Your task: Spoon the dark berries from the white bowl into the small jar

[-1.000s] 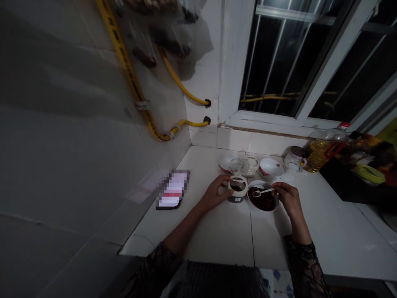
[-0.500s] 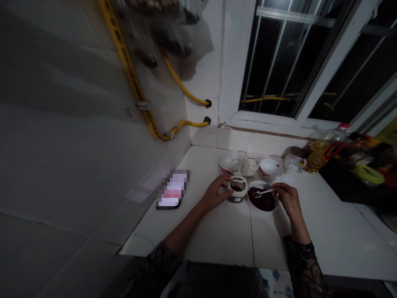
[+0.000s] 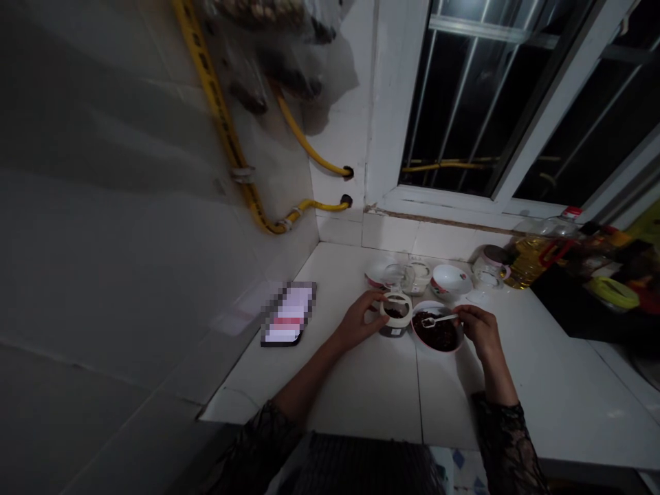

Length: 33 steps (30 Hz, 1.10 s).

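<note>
On the white counter my left hand (image 3: 359, 320) is wrapped round a small jar (image 3: 394, 315) with a white rim and dark contents. Right beside it stands a white bowl (image 3: 437, 333) full of a dark red, chopped food. My right hand (image 3: 478, 329) pinches the handle of a small white spoon (image 3: 437, 319), whose scoop lies over the bowl's left part, close to the jar.
Behind stand a second bowl (image 3: 449, 279), clear glass jars (image 3: 408, 275), a lidded jar (image 3: 489, 267) and an oil bottle (image 3: 539, 251). A phone (image 3: 289, 315) lies by the left wall. Yellow gas hoses (image 3: 242, 179) run down the tiles. A dark stove (image 3: 582, 302) sits at right.
</note>
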Tool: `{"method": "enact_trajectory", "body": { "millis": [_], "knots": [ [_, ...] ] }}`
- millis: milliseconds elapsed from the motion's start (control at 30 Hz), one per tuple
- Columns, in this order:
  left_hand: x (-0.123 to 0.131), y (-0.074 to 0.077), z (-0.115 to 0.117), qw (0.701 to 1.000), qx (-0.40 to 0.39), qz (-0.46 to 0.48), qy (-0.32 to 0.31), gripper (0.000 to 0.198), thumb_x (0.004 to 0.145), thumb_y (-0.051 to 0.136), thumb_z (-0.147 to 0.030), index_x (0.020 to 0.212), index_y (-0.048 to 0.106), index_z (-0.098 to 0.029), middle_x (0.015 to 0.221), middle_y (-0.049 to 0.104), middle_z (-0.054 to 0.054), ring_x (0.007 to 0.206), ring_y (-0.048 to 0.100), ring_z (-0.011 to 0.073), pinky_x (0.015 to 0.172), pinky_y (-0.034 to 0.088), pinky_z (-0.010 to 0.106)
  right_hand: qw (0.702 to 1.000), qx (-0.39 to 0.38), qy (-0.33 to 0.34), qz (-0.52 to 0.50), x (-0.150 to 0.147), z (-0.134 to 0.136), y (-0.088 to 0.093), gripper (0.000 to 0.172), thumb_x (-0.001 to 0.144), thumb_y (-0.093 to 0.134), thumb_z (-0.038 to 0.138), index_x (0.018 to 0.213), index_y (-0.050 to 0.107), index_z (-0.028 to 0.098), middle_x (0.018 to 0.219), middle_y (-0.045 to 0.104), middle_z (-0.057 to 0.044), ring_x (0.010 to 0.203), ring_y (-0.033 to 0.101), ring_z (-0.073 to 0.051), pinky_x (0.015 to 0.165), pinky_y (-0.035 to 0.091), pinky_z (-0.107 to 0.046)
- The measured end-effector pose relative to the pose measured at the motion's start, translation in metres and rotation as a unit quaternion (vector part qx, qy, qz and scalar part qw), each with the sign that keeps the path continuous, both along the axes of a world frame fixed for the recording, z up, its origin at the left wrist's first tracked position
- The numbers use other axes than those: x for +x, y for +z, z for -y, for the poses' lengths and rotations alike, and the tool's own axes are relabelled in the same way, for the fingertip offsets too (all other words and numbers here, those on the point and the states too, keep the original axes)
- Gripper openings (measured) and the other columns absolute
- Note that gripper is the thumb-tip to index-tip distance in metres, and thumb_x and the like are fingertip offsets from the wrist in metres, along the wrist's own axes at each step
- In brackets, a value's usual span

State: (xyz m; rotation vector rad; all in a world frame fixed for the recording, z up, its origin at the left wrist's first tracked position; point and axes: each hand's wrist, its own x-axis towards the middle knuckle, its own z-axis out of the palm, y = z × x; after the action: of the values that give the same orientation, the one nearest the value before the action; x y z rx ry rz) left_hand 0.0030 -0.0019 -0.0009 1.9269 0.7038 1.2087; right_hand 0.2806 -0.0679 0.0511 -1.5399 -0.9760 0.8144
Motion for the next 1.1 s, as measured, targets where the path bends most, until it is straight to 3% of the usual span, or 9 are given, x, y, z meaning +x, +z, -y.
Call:
{"method": "enact_trajectory", "body": {
  "millis": [267, 400, 467, 533, 600, 667, 867, 967, 1100],
  "knots": [
    [0.000, 0.005, 0.002, 1.000, 0.003, -0.007, 0.001, 0.029, 0.085, 0.065, -0.033, 0.111, 0.060, -0.021, 0.125, 0.061, 0.010, 0.116, 0.059, 0.0245, 0.084, 0.053, 0.032, 0.995, 0.079, -0.017, -0.054, -0.021, 0.001, 0.011, 0.032, 0.059, 0.071, 0.044, 0.074, 0.067, 0.016, 0.050, 0.057, 0.003, 0.038, 0.031, -0.006, 0.039, 0.019, -0.022],
    [-0.001, 0.005, 0.002, 1.000, 0.005, -0.008, -0.002, 0.029, 0.085, 0.065, -0.030, 0.112, 0.059, -0.021, 0.126, 0.061, 0.011, 0.117, 0.059, 0.0253, 0.084, 0.053, 0.032, 0.983, 0.169, -0.013, 0.064, -0.048, 0.003, 0.011, 0.028, 0.078, 0.061, 0.045, 0.082, 0.066, 0.018, 0.058, 0.060, 0.002, 0.043, 0.043, -0.009, 0.042, 0.034, -0.023],
    [-0.001, 0.004, 0.002, 1.000, 0.006, -0.004, -0.004, 0.030, 0.084, 0.066, -0.031, 0.112, 0.059, -0.021, 0.125, 0.062, 0.011, 0.116, 0.060, 0.0250, 0.084, 0.053, 0.032, 0.958, 0.222, 0.013, 0.179, -0.060, 0.005, 0.009, 0.023, 0.088, 0.053, 0.038, 0.086, 0.067, 0.019, 0.066, 0.066, -0.001, 0.055, 0.056, -0.014, 0.054, 0.046, -0.025],
    [0.000, 0.002, 0.001, 1.000, 0.006, 0.001, -0.002, 0.030, 0.084, 0.066, -0.031, 0.111, 0.060, -0.021, 0.125, 0.062, 0.011, 0.115, 0.060, 0.0247, 0.084, 0.053, 0.032, 0.912, 0.266, 0.074, 0.302, -0.068, 0.007, 0.008, 0.023, 0.093, 0.047, 0.029, 0.091, 0.068, 0.021, 0.076, 0.071, -0.004, 0.068, 0.065, -0.017, 0.065, 0.051, -0.028],
    [0.000, 0.002, 0.000, 1.000, 0.007, 0.003, -0.001, 0.030, 0.084, 0.066, -0.032, 0.111, 0.060, -0.021, 0.125, 0.062, 0.011, 0.116, 0.060, 0.0245, 0.084, 0.054, 0.032, 0.860, 0.295, 0.140, 0.393, -0.071, 0.009, 0.007, 0.025, 0.093, 0.043, 0.021, 0.095, 0.068, 0.021, 0.084, 0.073, -0.006, 0.074, 0.068, -0.018, 0.067, 0.053, -0.028],
    [0.000, 0.001, 0.000, 1.000, 0.010, 0.001, -0.003, 0.029, 0.085, 0.066, -0.032, 0.111, 0.060, -0.021, 0.124, 0.062, 0.010, 0.116, 0.060, 0.0243, 0.083, 0.054, 0.032, 0.834, 0.310, 0.164, 0.426, -0.069, 0.010, 0.006, 0.028, 0.093, 0.041, 0.019, 0.097, 0.068, 0.021, 0.089, 0.074, -0.008, 0.077, 0.069, -0.018, 0.068, 0.054, -0.028],
    [-0.001, 0.002, 0.001, 1.000, 0.013, -0.006, -0.001, 0.029, 0.085, 0.065, -0.030, 0.112, 0.059, -0.021, 0.126, 0.060, 0.012, 0.116, 0.060, 0.0246, 0.083, 0.053, 0.032, 0.904, 0.246, 0.009, 0.349, -0.033, 0.013, 0.005, 0.023, 0.094, 0.046, 0.031, 0.094, 0.066, 0.020, 0.073, 0.069, -0.003, 0.065, 0.065, -0.018, 0.064, 0.051, -0.028],
    [-0.001, 0.002, 0.001, 1.000, 0.011, -0.005, -0.002, 0.029, 0.085, 0.065, -0.030, 0.113, 0.059, -0.021, 0.125, 0.061, 0.011, 0.116, 0.060, 0.0245, 0.085, 0.053, 0.033, 0.921, 0.174, -0.008, 0.347, -0.016, 0.012, 0.005, 0.028, 0.091, 0.045, 0.038, 0.091, 0.067, 0.020, 0.070, 0.068, -0.003, 0.064, 0.064, -0.019, 0.064, 0.049, -0.030],
    [-0.001, 0.001, 0.001, 1.000, 0.005, -0.003, -0.003, 0.029, 0.086, 0.065, -0.033, 0.112, 0.060, -0.021, 0.124, 0.061, 0.011, 0.116, 0.059, 0.0245, 0.085, 0.053, 0.033, 0.924, 0.101, 0.024, 0.367, -0.016, 0.009, 0.005, 0.029, 0.086, 0.044, 0.036, 0.088, 0.068, 0.020, 0.072, 0.071, -0.005, 0.065, 0.064, -0.021, 0.066, 0.047, -0.031]
  ]
}}
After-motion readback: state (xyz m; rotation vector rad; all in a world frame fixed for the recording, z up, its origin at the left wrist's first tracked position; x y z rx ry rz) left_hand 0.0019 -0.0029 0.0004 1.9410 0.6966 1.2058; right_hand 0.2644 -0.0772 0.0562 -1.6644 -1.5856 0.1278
